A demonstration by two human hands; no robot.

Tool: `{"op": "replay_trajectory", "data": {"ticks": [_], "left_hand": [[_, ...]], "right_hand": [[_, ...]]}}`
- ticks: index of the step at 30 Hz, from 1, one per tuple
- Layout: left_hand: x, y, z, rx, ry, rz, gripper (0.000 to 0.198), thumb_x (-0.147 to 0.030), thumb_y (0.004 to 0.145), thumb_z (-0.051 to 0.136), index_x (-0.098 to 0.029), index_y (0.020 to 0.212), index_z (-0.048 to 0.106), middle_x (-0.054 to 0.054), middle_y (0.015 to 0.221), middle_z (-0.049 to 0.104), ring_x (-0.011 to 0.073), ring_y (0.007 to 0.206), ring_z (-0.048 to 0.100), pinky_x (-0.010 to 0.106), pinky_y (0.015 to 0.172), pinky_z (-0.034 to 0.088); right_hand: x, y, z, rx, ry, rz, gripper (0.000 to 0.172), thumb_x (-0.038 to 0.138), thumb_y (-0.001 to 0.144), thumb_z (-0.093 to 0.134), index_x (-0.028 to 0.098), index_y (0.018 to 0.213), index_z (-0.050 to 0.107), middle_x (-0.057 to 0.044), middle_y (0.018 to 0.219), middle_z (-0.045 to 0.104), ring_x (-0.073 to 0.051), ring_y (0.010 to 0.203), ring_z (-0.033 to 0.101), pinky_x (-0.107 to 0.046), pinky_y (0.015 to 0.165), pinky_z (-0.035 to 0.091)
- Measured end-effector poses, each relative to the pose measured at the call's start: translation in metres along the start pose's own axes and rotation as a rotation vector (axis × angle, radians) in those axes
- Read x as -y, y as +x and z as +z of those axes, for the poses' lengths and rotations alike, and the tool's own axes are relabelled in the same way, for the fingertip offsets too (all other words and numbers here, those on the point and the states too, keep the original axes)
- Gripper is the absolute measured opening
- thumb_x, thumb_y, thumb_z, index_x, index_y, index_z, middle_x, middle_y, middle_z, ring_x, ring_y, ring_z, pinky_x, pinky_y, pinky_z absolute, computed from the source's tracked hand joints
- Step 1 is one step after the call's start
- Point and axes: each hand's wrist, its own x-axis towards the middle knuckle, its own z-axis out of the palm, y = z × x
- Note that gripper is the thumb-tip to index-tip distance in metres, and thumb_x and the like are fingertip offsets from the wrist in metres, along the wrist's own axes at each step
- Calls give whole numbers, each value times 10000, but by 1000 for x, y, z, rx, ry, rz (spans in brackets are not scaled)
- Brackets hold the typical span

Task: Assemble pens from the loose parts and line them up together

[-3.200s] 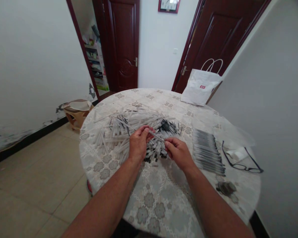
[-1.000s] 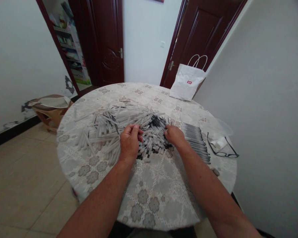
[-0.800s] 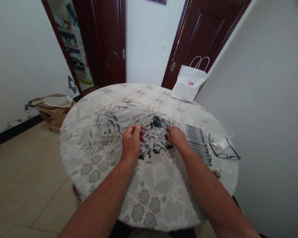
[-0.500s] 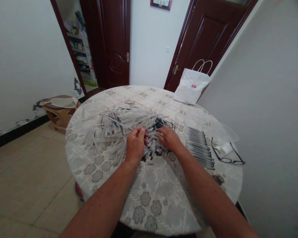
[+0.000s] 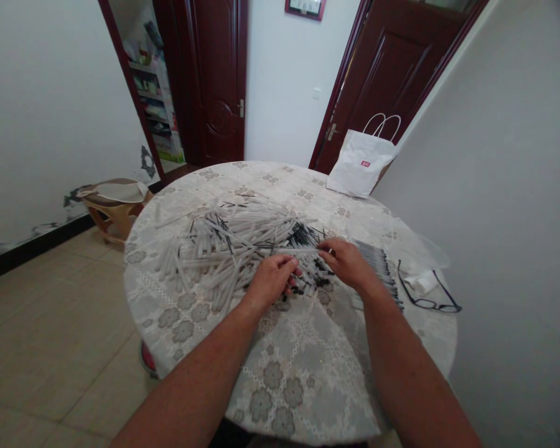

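Note:
A loose heap of whitish translucent tubes [image 5: 224, 261], like pen barrels, covers the middle of the table, with thin black sticks [image 5: 301, 235] and small black pieces among them. Over the heap's right side, my right hand [image 5: 348, 261] pinches the right end of one translucent tube [image 5: 303, 251], which lies sideways. Lower and to the left is my left hand [image 5: 273, 277], its thumb and fingers closed; whatever they hold is too small or hidden to name. Beyond my right wrist lies a neat row of slim pens [image 5: 378, 264], partly covered by my forearm.
Black-framed glasses [image 5: 427, 303] rest near a crumpled white tissue [image 5: 422, 283] at the right of the round table, whose cloth [image 5: 280, 367] is floral. A white paper bag [image 5: 361, 165] stands at the back right edge. On the floor at left is a stool [image 5: 114, 202].
My hands have moved apart. The right has shifted to the right with a translucent tube in its fingers; the left has come slightly nearer and to the right.

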Motion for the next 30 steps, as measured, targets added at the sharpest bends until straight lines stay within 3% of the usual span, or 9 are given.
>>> {"op": "replay_trajectory", "data": {"ticks": [5,12,16,18,22,26,30], "left_hand": [[2,0,2,29,-11,-17,237,-375,847,655,-156,911,719,91,846,742,140,573,627,206,428,475],[2,1,3,-39,-111,23,230,-331,817,691,-151,954,729,96,854,736,157,616,656,224,468,519],[0,3,-2,-195,-185,118,287,-419,846,678,-154,954,703,63,810,702,134,581,626,218,469,513],[-1,7,-9,-344,-243,200,313,-475,875,644,-165,909,669,19,739,658,103,509,568,201,443,478],[-3,14,-21,-559,-416,328,330,-530,913,577,-201,905,599,-37,671,583,96,488,534,195,438,464],[-1,15,-22,-573,-433,325,363,-570,913,563,-206,910,572,-37,646,571,112,521,568,195,453,482],[2,14,-18,-543,-390,304,395,-598,920,537,-203,929,554,-17,679,618,139,563,633,222,474,517]], "right_hand": [[7,-12,-3,24,129,41,152,268,930,606,205,1004,724,-49,935,719,-186,865,642,-291,799,461],[23,-15,16,121,402,101,167,316,924,613,200,985,716,-9,832,704,-162,753,618,-273,699,452],[29,-11,32,73,467,81,226,331,927,621,202,1100,687,-14,891,699,-153,727,605,-268,681,463],[32,-8,41,-2,383,52,253,292,932,613,200,1160,670,-38,960,696,-159,745,607,-282,713,478],[44,1,56,-86,75,-43,228,238,955,580,175,1151,677,-109,1084,660,-216,983,625,-321,881,480],[58,11,63,-32,-156,25,267,276,1005,515,209,1231,640,-107,1174,625,-215,1001,632,-297,828,481],[65,17,63,122,-313,97,221,295,1021,475,245,1133,659,-79,1136,627,-202,919,644,-284,744,463]]}}
